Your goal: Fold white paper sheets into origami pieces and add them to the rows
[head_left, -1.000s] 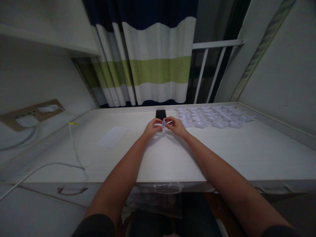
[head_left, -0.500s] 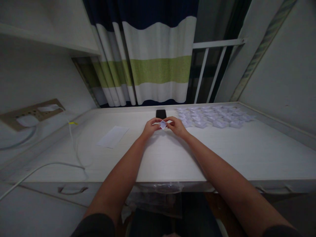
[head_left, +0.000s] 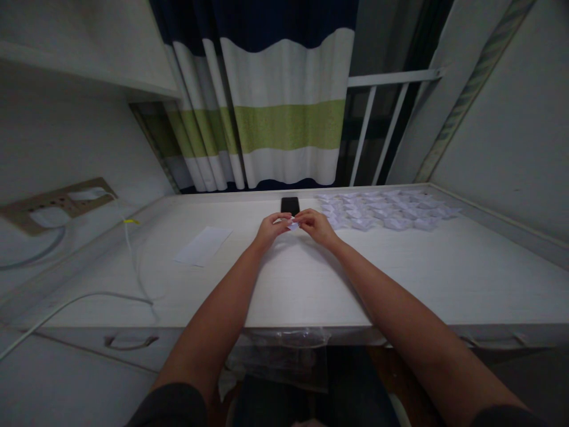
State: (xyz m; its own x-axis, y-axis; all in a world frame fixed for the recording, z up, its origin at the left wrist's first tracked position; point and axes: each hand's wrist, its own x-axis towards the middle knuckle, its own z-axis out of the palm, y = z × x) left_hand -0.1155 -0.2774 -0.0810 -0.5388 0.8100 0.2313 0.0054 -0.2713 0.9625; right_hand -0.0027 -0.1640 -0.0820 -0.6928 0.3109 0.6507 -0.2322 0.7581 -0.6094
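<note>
Between my fingertips is a small piece of folded white paper [head_left: 294, 225], held above the white desk [head_left: 306, 279]. My left hand [head_left: 271, 229] pinches its left side, and my right hand [head_left: 316, 226] pinches the right side. The fingers cover most of the paper, so its full shape is hidden. Just behind the hands lies a black phone-like object [head_left: 290, 205]. To the right, rows of folded white paper pieces [head_left: 377, 209] spread over the back of the desk.
White paper sheets [head_left: 203, 245] lie left of my hands. A white cable [head_left: 89, 296] runs over the desk's left side from a wall socket panel [head_left: 57, 207]. A striped curtain [head_left: 288, 124] hangs behind the desk; a clear plastic bag [head_left: 284, 362] hangs at the front edge.
The folded paper has turned between my fingers; its diamond-shaped face showed before and is now mostly covered. My right fingers have closed in over it. Both arms stay nearly in place.
</note>
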